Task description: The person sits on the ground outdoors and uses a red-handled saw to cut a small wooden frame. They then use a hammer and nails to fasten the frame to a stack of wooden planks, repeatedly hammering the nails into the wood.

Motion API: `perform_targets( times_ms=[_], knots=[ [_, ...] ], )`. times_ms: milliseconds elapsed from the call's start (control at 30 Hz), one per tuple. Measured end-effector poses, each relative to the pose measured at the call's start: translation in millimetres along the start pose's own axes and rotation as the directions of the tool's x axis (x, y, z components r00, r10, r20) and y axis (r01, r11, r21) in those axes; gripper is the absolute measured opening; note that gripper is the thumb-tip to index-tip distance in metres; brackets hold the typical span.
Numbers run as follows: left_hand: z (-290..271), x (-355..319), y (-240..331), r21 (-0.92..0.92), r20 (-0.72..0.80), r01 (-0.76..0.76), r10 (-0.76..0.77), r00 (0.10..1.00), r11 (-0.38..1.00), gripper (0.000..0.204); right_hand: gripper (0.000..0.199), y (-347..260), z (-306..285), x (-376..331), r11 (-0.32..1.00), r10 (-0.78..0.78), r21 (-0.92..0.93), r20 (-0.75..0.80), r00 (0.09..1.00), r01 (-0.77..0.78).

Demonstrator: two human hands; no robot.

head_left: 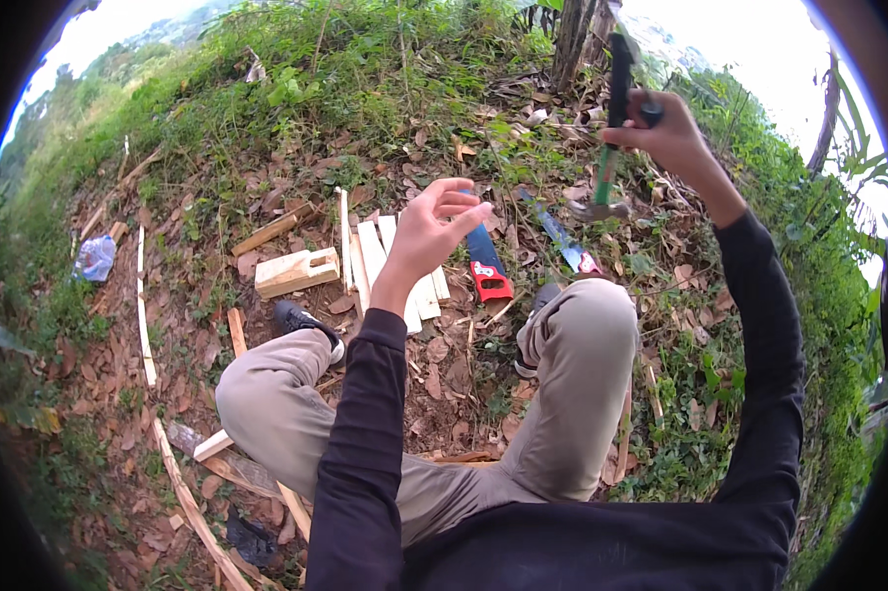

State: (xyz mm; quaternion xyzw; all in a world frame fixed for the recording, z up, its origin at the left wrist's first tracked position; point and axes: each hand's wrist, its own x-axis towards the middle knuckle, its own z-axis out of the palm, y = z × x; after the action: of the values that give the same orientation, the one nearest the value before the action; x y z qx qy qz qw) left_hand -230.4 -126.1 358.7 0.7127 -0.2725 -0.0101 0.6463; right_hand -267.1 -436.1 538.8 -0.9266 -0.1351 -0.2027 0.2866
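— What sort of place is this?
— An outdoor woodworking spot on a grassy slope (365, 59): bare soil strewn with dry leaves (434, 355), no bench.
— What shows the work?
— Cut boards (375, 251), a wooden block (296, 271), long thin strips (143, 305) and a handsaw (485, 261) lying on the ground.

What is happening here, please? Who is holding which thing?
A person sits on leaf-covered ground with knees bent. The right hand holds a hammer by its black grip, raised, with the head hanging down. The left hand is lifted, open and empty, fingers curled. Below the hands lie pale wooden boards, a notched wood block and two hand saws: one with a red handle, and another farther right.
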Motion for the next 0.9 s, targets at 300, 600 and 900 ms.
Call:
perform_targets(
  times_ms=[300, 600, 900],
  knots=[
    [57.6, 27.4, -42.9, 0.059, -0.202, 0.296, -0.279, 0.939, 0.953, 0.023, 0.044, 68.6, 211.5, 15.6, 0.746, -0.025, 0.632, 0.343, 0.939, -0.211],
    [49.2, -5.2, -116.5, -0.024, -0.231, 0.522, -0.513, 0.827, 0.853, 0.029, 0.037, 416.3, 375.3, -76.5, 0.898, 0.239, -0.341, -0.156, 0.958, -0.279],
    [32.1, -3.5, -128.1, -0.078, -0.352, 0.523, -0.514, 0.782, 0.849, 0.024, 0.019, 362.1, 352.6, -65.1, 0.967, 0.144, -0.184, -0.187, 0.972, -0.179]
  ],
)
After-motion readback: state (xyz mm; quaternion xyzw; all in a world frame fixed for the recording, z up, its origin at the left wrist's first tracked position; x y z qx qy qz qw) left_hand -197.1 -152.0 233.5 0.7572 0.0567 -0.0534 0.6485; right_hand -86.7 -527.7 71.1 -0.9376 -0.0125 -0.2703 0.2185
